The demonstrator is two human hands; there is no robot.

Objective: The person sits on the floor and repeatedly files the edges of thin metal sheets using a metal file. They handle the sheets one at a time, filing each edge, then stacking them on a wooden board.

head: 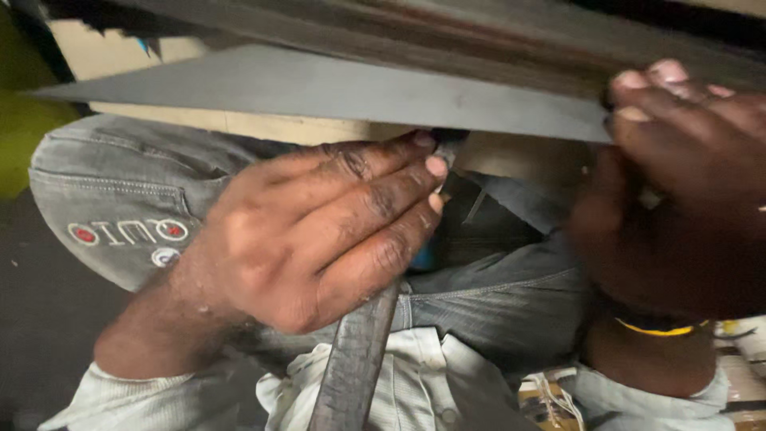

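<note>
A worker's left hand (319,231) is wrapping closed around a flat, dark metal bar (355,359), fingers curled over its upper end and pressing it toward the underside of a thin grey metal sheet (335,88). The right hand (678,191) is pinching the sheet's lower edge, fingertips (638,96) hooked over the top and the thumb seemingly beneath, though blur is making that hard to confirm. The sheet is running level across the view above the person's lap, matt and smooth, with a straight, sharp-looking edge tapering to a point at the left. The bar is looking rough and scuffed, rising from beside the pale striped shirt (415,383). Worn grey jeans (128,183) are showing heavy seams. A yellow-edged band (662,326) is circling the right wrist. Doing this well likely means keeping the sheet steady and fingers clear of that edge.
</note>
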